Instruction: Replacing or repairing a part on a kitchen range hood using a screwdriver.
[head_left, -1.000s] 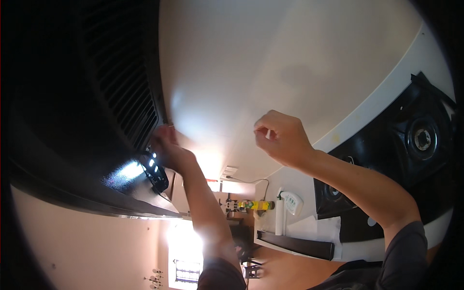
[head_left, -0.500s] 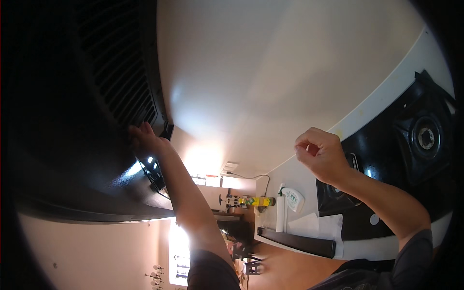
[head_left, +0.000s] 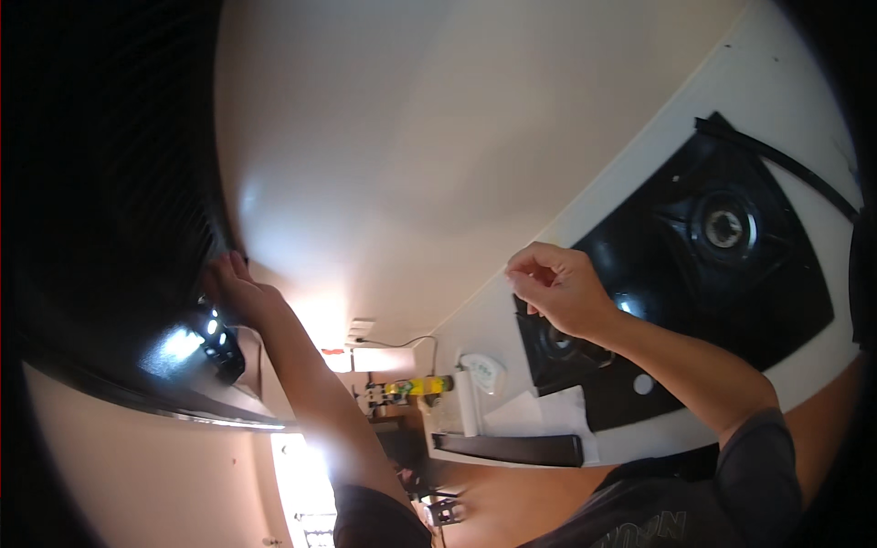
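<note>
My left hand (head_left: pixel 239 290) is raised to the edge of a black range hood (head_left: pixel 110 301) with slats. Its fingertips fade into the dark surface, so I cannot tell whether they grip anything. Just below that hand, a dark fitting (head_left: pixel 227 356) with small bright lights sits against the hood. My right hand (head_left: pixel 562 288) hovers over the near corner of a black gas hob (head_left: pixel 667 352). Its fingers are curled in toward the thumb, and whatever they may hold is hidden.
On the white counter (head_left: pixel 786 100) lie a long black strip (head_left: pixel 786 164), a dark curved bar (head_left: pixel 512 449), white sheets (head_left: pixel 530 416), a white roll (head_left: pixel 468 402) and a white spray bottle (head_left: pixel 484 373). A yellow-labelled bottle (head_left: pixel 425 385) stands beyond. A cord (head_left: pixel 402 343) hangs from a wall outlet (head_left: pixel 362 329).
The whole view has shifted, so hood, hands and hob appear further left and more of the counter shows at right. My left hand stays at the hood's edge; my right hand stays curled above the hob.
</note>
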`<state>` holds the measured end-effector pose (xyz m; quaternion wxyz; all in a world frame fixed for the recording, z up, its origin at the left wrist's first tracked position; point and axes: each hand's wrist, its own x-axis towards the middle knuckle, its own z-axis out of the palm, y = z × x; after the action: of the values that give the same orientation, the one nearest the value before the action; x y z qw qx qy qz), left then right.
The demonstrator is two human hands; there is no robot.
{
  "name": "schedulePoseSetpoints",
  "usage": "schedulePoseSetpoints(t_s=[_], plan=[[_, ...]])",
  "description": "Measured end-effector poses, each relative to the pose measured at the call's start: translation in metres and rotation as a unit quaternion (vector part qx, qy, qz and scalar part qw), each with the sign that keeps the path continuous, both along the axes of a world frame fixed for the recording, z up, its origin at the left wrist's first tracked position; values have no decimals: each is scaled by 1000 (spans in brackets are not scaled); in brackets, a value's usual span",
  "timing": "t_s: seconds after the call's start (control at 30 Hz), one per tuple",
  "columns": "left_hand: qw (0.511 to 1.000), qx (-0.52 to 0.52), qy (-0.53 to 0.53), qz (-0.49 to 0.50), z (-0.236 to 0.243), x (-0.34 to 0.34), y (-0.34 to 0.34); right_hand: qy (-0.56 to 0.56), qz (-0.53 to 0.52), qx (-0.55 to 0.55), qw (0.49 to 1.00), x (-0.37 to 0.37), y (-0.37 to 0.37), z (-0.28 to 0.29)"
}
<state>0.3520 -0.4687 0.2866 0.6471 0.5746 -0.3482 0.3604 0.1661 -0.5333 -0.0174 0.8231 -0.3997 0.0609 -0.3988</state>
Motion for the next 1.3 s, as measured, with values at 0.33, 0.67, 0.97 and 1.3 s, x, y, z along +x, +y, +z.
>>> schedulePoseSetpoints(t_s=[0.33, 0.67, 0.97, 1.3], plan=[[721, 459, 380, -354, -263, -146, 16, 43, 30, 65, 997, -88, -1, -43], [733, 480, 375, -304, -341, -234, 27, 138, 32, 81, 987, -179, 21, -91], [699, 463, 477, -264, -371, -310, 62, 326, -7, 74, 943, -288, 18, -141], [696, 496, 444, -271, -385, -345, 109, 431, -143, 23, 891, -378, -32, -162]])
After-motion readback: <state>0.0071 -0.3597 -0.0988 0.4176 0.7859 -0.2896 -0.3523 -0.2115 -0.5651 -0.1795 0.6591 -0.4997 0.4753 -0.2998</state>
